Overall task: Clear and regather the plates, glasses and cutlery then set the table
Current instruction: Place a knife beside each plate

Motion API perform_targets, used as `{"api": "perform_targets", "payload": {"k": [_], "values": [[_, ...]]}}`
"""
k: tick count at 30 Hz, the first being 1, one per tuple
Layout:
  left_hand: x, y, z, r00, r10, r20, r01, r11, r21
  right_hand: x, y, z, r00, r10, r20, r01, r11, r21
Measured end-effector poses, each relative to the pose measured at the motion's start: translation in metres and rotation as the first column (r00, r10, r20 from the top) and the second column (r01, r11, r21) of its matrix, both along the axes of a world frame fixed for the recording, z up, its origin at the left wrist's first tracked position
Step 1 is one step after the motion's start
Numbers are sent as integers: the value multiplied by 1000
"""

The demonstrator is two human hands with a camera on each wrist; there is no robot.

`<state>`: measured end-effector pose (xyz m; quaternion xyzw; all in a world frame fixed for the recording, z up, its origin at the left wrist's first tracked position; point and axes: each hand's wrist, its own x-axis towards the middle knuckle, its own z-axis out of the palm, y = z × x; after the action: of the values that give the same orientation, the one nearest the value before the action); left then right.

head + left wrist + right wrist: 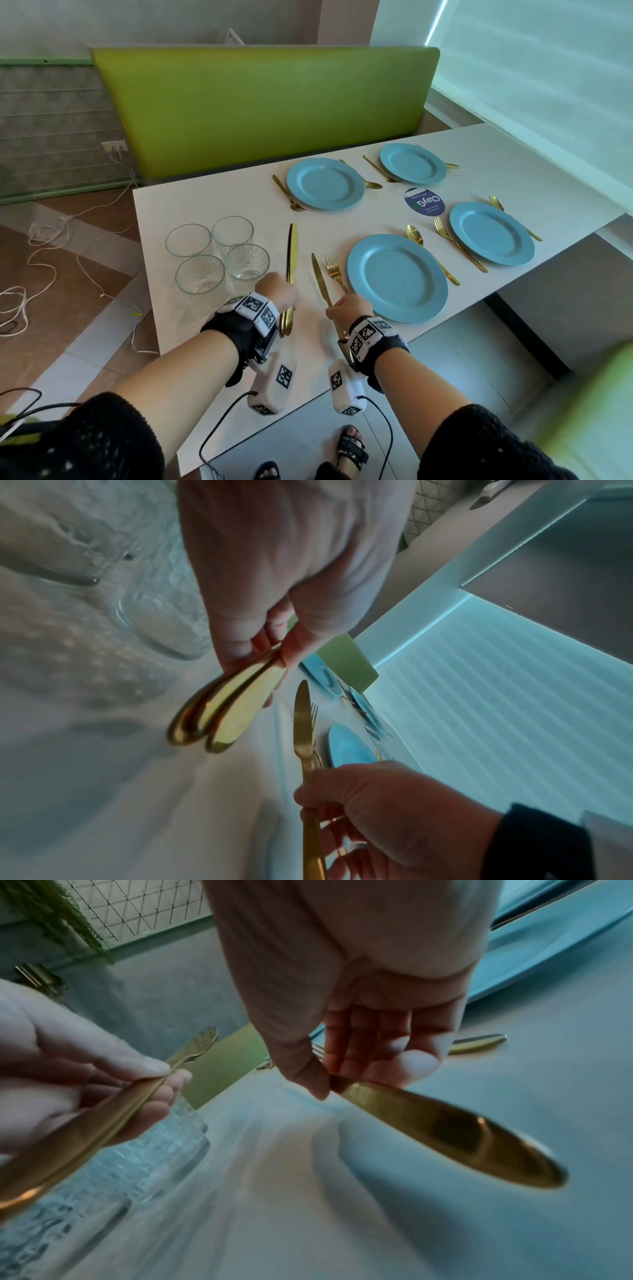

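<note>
I am gripping two gold knives in my left hand — my right hand pinching a third knife just left of the nearest blue plate.

We cannot count the knives bunched in our left hand; the glasses blur in the wrist views.

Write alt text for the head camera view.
The left hand grips gold knives while the right hand holds one knife beside the nearest of four blue plates on a white table. Four empty glasses stand grouped at left.
</note>
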<state>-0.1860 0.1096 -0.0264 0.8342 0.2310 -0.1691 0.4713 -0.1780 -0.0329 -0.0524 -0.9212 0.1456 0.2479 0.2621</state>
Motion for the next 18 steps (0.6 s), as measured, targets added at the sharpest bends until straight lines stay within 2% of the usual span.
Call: {"api": "perform_targets", "payload": {"k": [7, 16, 18], "values": [[-1, 2, -1, 1000, 10, 4, -10, 999, -36, 5, 0, -12, 995, 72, 73, -63, 990, -123], [2, -1, 7, 999, -38, 21, 39, 999, -25, 15, 0, -16, 991, 27, 134, -3, 985, -173], [2, -1, 7, 999, -42, 15, 43, 997, -71, 17, -1, -16, 990, 22, 139, 2, 985, -172]]}}
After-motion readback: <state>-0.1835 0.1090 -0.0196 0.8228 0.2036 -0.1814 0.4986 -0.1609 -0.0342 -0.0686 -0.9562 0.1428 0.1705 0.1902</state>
